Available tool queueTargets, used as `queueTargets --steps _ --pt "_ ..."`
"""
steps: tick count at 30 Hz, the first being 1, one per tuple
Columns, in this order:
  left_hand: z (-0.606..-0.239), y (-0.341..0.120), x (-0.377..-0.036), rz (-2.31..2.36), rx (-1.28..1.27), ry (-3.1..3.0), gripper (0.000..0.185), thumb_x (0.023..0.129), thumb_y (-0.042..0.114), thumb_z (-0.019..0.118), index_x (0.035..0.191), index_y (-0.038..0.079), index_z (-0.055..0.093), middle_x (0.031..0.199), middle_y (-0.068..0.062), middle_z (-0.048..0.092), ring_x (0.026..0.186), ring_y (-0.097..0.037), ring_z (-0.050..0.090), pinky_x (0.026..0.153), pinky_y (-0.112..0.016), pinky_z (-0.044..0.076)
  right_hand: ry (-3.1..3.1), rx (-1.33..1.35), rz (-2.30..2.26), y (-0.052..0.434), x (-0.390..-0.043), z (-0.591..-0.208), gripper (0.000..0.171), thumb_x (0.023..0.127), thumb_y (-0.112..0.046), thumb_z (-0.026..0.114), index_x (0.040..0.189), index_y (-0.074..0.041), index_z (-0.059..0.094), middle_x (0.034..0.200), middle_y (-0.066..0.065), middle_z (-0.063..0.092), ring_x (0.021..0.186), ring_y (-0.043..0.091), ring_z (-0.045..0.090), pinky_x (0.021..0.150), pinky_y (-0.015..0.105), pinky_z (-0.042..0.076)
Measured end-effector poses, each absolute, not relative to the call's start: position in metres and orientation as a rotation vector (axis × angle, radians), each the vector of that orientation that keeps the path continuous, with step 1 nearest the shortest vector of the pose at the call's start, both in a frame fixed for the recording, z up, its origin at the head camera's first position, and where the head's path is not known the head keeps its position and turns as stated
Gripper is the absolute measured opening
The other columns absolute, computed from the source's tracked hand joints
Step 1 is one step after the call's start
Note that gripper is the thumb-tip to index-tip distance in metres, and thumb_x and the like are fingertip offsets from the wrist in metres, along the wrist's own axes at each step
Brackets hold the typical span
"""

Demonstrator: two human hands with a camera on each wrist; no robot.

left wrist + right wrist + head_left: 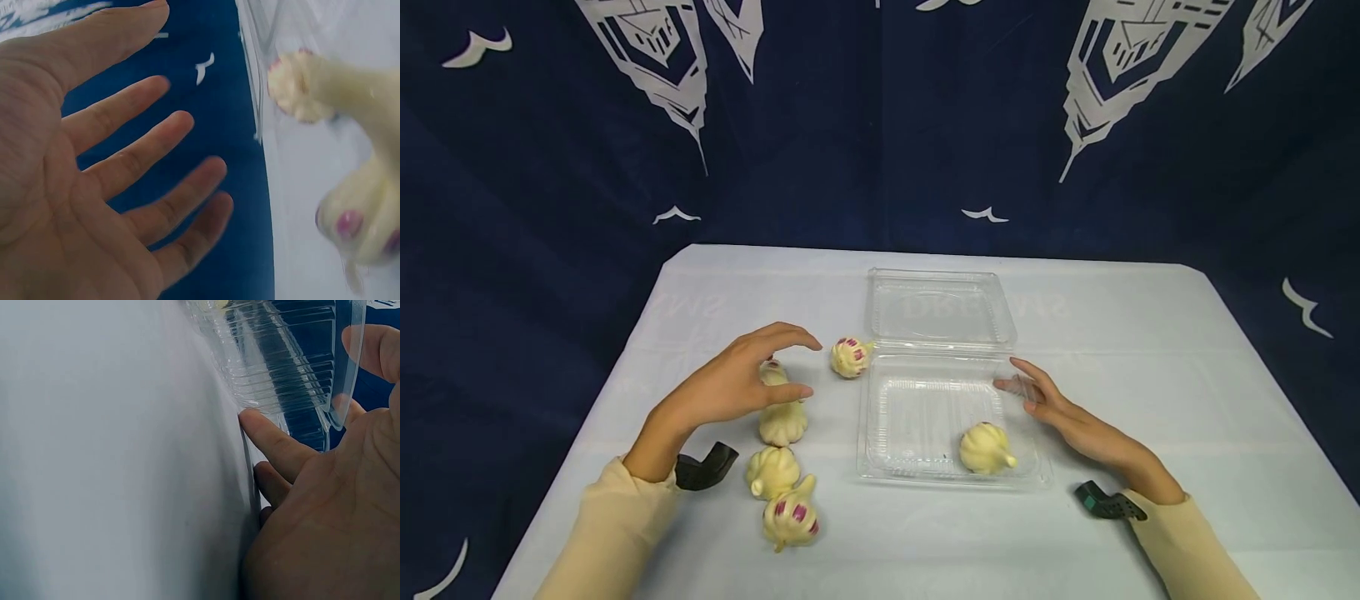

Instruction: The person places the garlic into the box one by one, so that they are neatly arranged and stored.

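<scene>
My left hand (pixel 737 379) is held over a column of garlic bulbs, its fingers spread with nothing between them. Beneath it, a pale bulb (pixel 783 425) and a partly hidden one (pixel 771 372) lie on the table. In the left wrist view the hand's palm and fingers (pixel 134 159) are apart from a purple-marked bulb (pixel 359 219). My right hand (pixel 1071 421) holds the right edge of an open clear plastic container (pixel 917 475), the rim between thumb and fingers in the right wrist view. One garlic bulb (pixel 987 448) lies inside the container's near right part.
A purple-marked bulb (pixel 850 357) rests by the container's left side, near the hinge. Nearer to me are a yellowish bulb (pixel 772 472) and another purple-marked one (pixel 792 517). The container's lid (pixel 940 308) lies opened away from me. A dark blue patterned cloth (pixel 880 167) hangs behind the white table (pixel 1150 350).
</scene>
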State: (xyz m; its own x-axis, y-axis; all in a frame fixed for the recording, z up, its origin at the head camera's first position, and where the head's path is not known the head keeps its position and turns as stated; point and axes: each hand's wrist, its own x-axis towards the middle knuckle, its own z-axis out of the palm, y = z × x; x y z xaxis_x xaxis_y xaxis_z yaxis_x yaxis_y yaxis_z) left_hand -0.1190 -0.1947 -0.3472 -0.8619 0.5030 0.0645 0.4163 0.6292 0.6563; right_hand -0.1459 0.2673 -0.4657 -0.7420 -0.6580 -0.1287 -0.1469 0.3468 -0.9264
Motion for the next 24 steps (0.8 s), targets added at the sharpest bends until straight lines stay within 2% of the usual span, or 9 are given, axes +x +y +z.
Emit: queueTargets --steps 6,10,14,24 --pt "-0.359 -0.214 -0.121 1.021 0.650 2.684 0.042 0.082 0.036 0.072 0.120 0.029 0.056 0.142 0.003 0.042 0.134 -0.022 0.037 0.107 -0.050 0.032 2.123 -0.692 -1.399 0.266 -0.144 -0.464 0.057 0.104 -0.018 0.030 0.150 -0.032 -0.001 0.154 0.008 0.026 0.138 -0.007 0.015 0.096 0.000 0.018" --pt "-0.366 -0.224 -0.124 0.983 0.679 2.627 0.041 0.085 0.020 0.069 0.122 0.029 0.055 0.147 -0.001 0.036 0.136 -0.028 0.031 0.107 -0.053 0.030 2.128 -0.684 -1.398 0.266 -0.144 -0.463 0.057 0.104 -0.019 0.030 0.150 -0.032 -0.001 0.153 0.005 0.027 0.138 -0.007 0.016 0.096 -0.001 0.016" --pt "-0.372 -0.230 -0.128 0.988 0.713 2.572 0.049 0.083 -0.001 0.063 0.123 0.027 0.055 0.150 -0.002 0.032 0.138 -0.030 0.029 0.106 -0.053 0.029 2.123 -0.665 -1.396 0.266 -0.144 -0.464 0.057 0.104 -0.021 0.031 0.149 -0.033 0.000 0.153 0.003 0.027 0.138 -0.007 0.017 0.096 -0.001 0.017" --pt "-0.381 -0.239 -0.134 1.047 0.667 2.512 0.047 0.085 -0.006 0.057 0.124 0.021 0.055 0.150 -0.011 0.031 0.140 -0.035 0.024 0.107 -0.058 0.027 2.115 -0.700 -1.405 0.267 -0.145 -0.467 0.057 0.104 -0.017 0.031 0.150 -0.030 -0.001 0.154 0.008 0.026 0.138 -0.008 0.016 0.097 0.000 0.018"
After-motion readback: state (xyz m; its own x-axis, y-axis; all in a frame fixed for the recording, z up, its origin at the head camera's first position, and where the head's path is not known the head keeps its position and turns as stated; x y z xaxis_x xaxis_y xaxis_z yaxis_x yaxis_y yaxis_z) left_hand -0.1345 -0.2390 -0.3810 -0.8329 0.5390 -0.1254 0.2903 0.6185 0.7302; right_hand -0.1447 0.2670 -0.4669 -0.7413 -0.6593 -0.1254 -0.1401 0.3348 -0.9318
